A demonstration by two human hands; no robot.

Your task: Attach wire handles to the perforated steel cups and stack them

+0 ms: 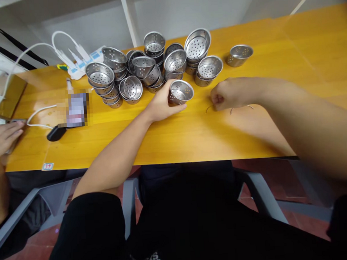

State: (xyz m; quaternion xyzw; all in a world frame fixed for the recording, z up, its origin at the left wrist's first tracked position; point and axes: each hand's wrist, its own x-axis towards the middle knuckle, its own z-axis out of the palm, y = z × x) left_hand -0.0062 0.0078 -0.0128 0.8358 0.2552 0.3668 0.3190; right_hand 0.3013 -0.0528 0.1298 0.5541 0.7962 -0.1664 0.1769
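My left hand [162,104] is wrapped round a small metal cup with holes [182,91], held upright with its mouth facing up. To the right, my right hand [228,94] is closed just over the table, its fingertips curled down and partly hidden. A thin, dark, curved strand [209,109] shows at those fingertips; whether they pinch it I cannot tell. Similar thin bits [250,107] lie by the hand. Behind my hands, several like cups stand in stacks, one stack [103,85] at the left and a wide cup [197,44] topping another.
A single cup [240,56] stands apart at the right. A power strip [83,65] with white cables and a blurred-out phone [77,109] lie left, beside a black object [56,133]. Another person's hand [2,136] rests at the far left of the yellow table [174,145].
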